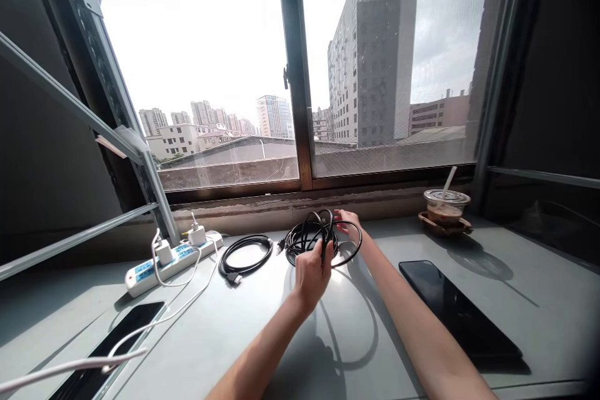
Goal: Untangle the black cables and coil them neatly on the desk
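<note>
Loops of a black cable hang in the air above the desk, and my left hand is closed around them. Just behind and to the right, my right hand reaches past the loops with its fingers partly spread; the cable partly covers it, and whether it touches the cable is unclear. Beneath and behind the held loops lies a coiled black cable near the window wall. To its left rests another coiled black cable, with its connector toward me.
A white power strip with plugged-in chargers and white cables stands at the left. A phone lies in front of it. On the right are a black tablet-like device and a lidded drink cup with a straw, in a brown holder.
</note>
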{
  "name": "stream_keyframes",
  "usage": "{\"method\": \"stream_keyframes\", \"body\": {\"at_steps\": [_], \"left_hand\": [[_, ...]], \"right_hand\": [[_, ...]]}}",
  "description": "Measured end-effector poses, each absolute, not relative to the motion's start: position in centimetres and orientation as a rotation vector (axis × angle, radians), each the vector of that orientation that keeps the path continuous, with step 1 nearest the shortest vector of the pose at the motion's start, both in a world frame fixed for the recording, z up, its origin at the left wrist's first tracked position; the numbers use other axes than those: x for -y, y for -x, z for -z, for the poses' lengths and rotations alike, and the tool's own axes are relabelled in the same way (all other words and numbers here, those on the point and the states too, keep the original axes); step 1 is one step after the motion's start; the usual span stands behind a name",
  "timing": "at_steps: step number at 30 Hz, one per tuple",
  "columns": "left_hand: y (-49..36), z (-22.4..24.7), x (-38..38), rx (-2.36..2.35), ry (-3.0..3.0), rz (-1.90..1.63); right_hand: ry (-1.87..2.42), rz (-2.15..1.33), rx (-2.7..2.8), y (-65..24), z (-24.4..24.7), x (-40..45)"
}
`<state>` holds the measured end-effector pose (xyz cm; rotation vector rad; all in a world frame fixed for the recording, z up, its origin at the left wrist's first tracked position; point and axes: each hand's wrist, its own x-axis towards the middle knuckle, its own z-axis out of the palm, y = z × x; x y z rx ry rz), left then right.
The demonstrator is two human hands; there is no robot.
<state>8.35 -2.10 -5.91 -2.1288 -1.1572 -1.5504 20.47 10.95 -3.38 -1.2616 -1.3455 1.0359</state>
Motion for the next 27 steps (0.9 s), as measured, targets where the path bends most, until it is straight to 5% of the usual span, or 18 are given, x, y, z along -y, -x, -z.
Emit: {"method": "stream_keyframes", "body": {"at_steps": [10,14,22,27], "left_hand": [[-8.3,-1.2,3.2,1.165,1.528,2.737],[-8.1,-4.7,4.1,1.089,1.552,2.794],[-11.1,-10.6,6.6,0.892,1.891,2.498],[-10.5,-13.0,4.8,1.065,1.682,2.657]], "right_hand": [[1.461,-1.094,1.699,-24.0,-8.3,-4.8],[1.617,-1.077,1.927,-24.3,-10.8,-0.2],[0.933,-0.779,1.824,-22.0,-12.4,3.0],[0.885,-0.769,2.026,-24.1,-12.5,3.8]]}}
